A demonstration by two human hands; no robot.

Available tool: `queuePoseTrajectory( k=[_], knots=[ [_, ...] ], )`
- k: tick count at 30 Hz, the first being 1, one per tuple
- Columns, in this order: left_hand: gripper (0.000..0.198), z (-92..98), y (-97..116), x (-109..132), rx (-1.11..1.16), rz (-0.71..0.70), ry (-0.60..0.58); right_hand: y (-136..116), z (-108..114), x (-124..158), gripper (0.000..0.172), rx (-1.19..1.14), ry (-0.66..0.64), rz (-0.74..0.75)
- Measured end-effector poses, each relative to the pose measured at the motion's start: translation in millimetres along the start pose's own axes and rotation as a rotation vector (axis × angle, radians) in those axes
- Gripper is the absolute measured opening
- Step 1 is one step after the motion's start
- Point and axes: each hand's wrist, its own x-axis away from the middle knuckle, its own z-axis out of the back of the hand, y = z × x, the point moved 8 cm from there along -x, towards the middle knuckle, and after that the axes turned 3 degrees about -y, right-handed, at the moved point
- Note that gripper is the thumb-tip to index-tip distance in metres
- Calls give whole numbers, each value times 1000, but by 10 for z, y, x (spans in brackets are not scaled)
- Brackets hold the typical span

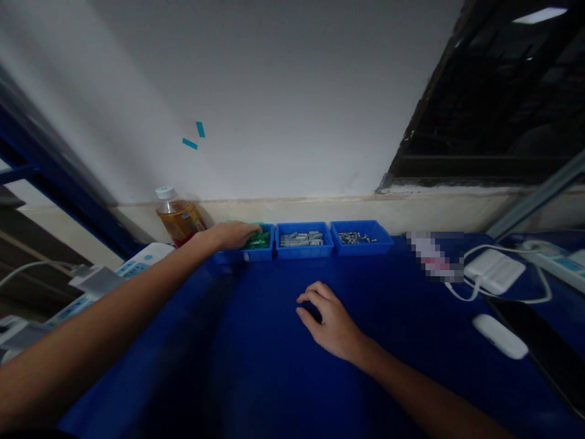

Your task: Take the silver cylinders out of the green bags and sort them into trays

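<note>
My left hand (235, 234) reaches into the left blue bin (258, 254), among green pieces (259, 239) whose kind I cannot make out. Its fingertips are mostly hidden there, so a grip does not show. Beside it, the middle blue bin (305, 252) holds silvery metal cylinders (301, 238). The right blue bin (365, 249) contains small metal parts that look like screws (354, 237). Over the blue table, in front of the middle bin, my right hand (331, 320) is open, fingers loosely curved and thumb apart, with nothing in it.
A drink bottle (180, 216) stands left of the bins by the wall. Power strips (148, 259) lie along the left side. At right are a white charger (496, 271) with cables, a white oval case (500, 336) and a dark phone-like slab (543, 347).
</note>
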Motion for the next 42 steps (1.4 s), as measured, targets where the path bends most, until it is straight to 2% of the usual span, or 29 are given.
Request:
queuePoseTrajectory(
  k=[5,7,9,11,13,16,21,28,37,42],
  knots=[
    [43,60,116,131,-116,48,52,-11,-12,4,11,33,-8,25],
    [42,187,163,208,-119,57,162,-14,-17,3,11,47,-12,34],
    [44,348,195,288,-122,74,336,-16,-18,0,11,58,-12,41],
    [53,402,212,330,-125,92,442,-21,-16,-2,11,67,-11,48],
    [59,290,228,296,-112,83,406,-28,-11,-3,10,74,-9,52],
    [57,66,240,237,-74,63,345,-35,-14,-5,11,86,-15,50],
    [61,-15,271,282,-88,41,434,-13,-36,6,10,124,-5,43],
    [79,-71,330,458,-89,52,388,70,26,12,12,55,74,-11],
    [70,-41,266,568,170,-69,46,69,5,7,11,58,49,9],
    [64,12,255,506,136,-72,-44,44,-7,10,9,85,23,9]
  ],
)
